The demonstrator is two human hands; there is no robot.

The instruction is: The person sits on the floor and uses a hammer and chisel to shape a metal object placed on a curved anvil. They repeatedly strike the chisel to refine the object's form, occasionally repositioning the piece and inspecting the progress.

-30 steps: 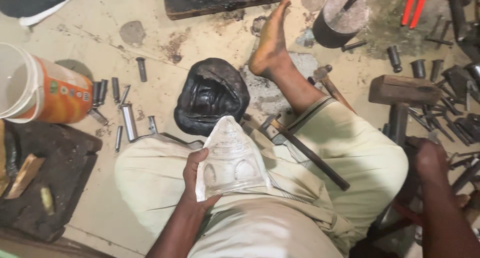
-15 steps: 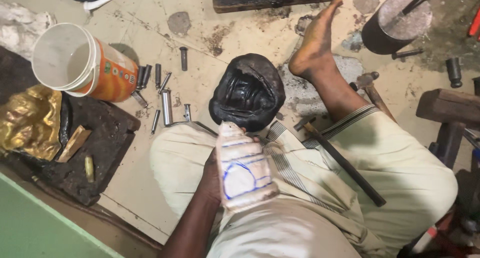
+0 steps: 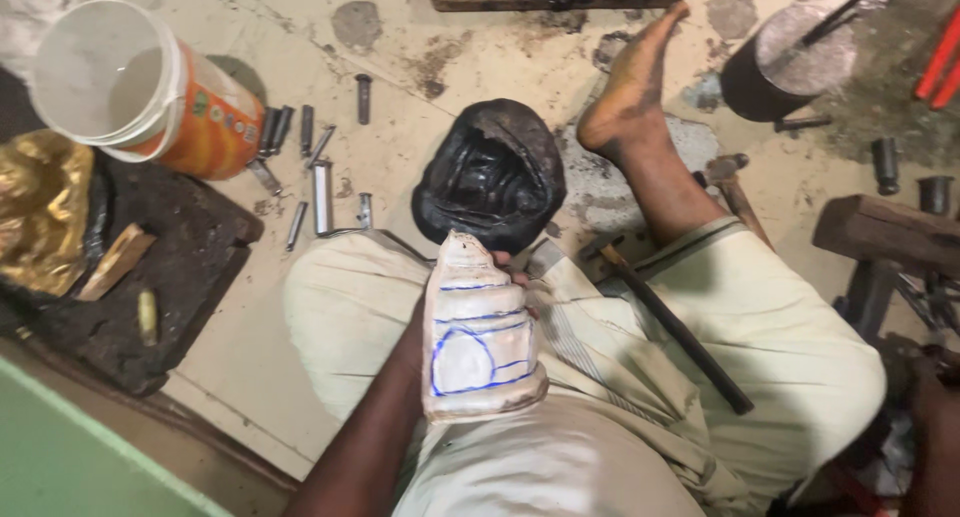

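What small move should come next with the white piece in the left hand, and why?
Probably bring the right hand across to steady it. The left hand alone grips the white blue-lined piece from behind, upright over the lap, fingertips just showing at its edge. The right hand sits far off at the frame's edge, so the piece has one-sided support.

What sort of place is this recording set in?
Probably a floor-level metalworking workshop: steel punches scattered on the concrete floor, a hammer, and the left hand holding a white moulded piece.
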